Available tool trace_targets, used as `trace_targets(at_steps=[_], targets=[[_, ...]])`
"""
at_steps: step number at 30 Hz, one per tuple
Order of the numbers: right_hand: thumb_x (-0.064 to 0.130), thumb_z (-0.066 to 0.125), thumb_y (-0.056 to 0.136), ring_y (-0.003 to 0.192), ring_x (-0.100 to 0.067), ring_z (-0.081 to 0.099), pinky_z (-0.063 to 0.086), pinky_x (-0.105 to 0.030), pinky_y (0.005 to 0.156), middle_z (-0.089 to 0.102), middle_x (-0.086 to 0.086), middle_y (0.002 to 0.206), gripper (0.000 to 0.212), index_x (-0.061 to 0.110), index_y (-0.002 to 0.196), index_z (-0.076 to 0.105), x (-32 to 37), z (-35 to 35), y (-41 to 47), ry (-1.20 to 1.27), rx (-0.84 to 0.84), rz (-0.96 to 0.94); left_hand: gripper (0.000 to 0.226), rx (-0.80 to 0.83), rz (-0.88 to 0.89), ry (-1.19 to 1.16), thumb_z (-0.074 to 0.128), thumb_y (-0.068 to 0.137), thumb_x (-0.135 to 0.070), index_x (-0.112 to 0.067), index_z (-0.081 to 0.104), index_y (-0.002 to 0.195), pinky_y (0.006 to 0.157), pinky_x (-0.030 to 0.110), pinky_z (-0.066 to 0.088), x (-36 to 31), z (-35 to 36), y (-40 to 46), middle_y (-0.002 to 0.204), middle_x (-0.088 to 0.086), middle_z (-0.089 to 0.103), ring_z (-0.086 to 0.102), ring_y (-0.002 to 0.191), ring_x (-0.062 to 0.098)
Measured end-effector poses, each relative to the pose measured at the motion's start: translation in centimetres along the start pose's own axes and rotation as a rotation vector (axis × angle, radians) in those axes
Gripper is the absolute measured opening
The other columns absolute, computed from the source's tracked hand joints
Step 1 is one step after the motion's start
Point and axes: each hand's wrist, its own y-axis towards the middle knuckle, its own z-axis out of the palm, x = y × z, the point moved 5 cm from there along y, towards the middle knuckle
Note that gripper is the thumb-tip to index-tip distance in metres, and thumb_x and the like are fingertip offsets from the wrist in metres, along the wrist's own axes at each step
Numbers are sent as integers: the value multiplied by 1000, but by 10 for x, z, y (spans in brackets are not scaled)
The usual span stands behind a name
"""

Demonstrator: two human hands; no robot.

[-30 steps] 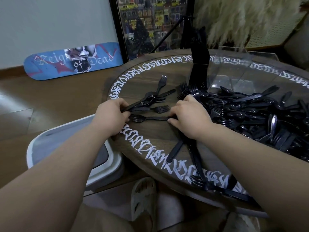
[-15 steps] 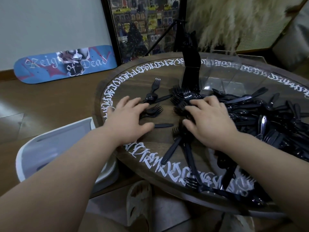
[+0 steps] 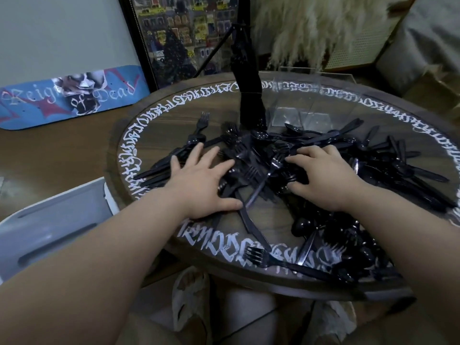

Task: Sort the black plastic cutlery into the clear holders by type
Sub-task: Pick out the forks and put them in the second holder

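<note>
Nearest to me, a single black plastic fork [image 3: 258,256] lies across the white painted lettering at the near rim of the round dark wooden table [image 3: 159,135], with a black plastic knife [image 3: 251,225] angled just beyond it.

My left hand [image 3: 201,185] lies flat, fingers spread and straight, pressing down on a fan of fork handles; it grips nothing. My right hand [image 3: 321,180] rests on the heap with fingers slightly bent, fingertips touching the tines of a few forks; I cannot tell whether anything is pinched beneath it.

Between and beyond the hands sprawls the pile of black plastic cutlery [image 3: 373,165], glossy and thin, with forks, knives and spoons crossed over one another and spreading toward the right edge. The pieces look light and slippery, likely to slide when raked.

Farther back stand the clear acrylic holders [image 3: 306,100], square-walled and see-through. The leftmost compartment appears packed with an upright black stack of cutlery [image 3: 249,95]; the other compartments look empty. I judge the sort to be at an early stage: one type partly filed, most still loose on the table.

Beyond the table, a blue printed skateboard deck [image 3: 67,98] leans against the wall.
</note>
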Motion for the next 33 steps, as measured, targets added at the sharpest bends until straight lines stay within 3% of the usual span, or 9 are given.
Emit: trace_targets(at_steps=[8,12,15,19,22,24,28,33], targets=[[45,49,93,131,-27,21,30,-44,107,25,2,153,54,40,144,33,8,6,4,-50,-34,-89,98,-95,-171,-13,46,76,-78,-26,13,152,113,64,6,25,-10,-1,161,-4,-6,-14,147,23],[38,43,97,129,-26,21,29,-43,107,23,4,153,49,46,144,29,22,11,3,-60,-68,-180,84,-192,-71,-63,52,82,-67,-39,11,150,115,61,7,12,-16,-1,161,-5,-8,-13,147,20],[35,38,99,128,-26,19,25,-42,104,18,5,154,47,50,143,29,35,14,2,-89,-52,-258,71,-119,31,-65,45,86,-66,-52,11,146,114,61,2,-5,-12,2,160,-8,-13,-17,146,19],[37,40,98,132,-24,18,24,-43,108,17,8,155,45,47,141,35,40,16,0,-58,17,-317,78,-5,-29,-52,40,81,-75,-47,10,148,114,61,-1,3,-7,4,160,-8,-9,-16,146,17],[27,45,95,133,-24,25,28,-46,110,33,5,151,46,35,140,43,20,-4,9,86,-131,-222,84,-42,-64,-51,38,81,-75,-38,9,151,115,60,2,10,-8,4,161,-7,-7,-13,147,15],[24,44,94,134,-27,25,29,-47,110,38,1,149,47,27,141,44,-5,-17,18,77,-235,-49,84,-76,-52,-60,37,83,-73,-35,8,151,115,59,3,5,-11,6,161,-7,-6,-12,147,15],[27,40,94,141,-28,18,23,-50,110,30,-3,153,49,22,143,39,-43,-7,25,47,-129,204,77,-127,32,-99,39,87,-68,-37,10,151,115,58,2,-21,-18,17,161,-7,-5,-13,147,16],[19,43,89,131,-30,40,34,-49,107,45,-5,144,51,21,140,44,-60,-2,26,121,-112,214,70,-169,119,-149,42,88,-65,-41,18,149,117,56,5,-56,-26,33,161,-7,2,-11,147,16]])
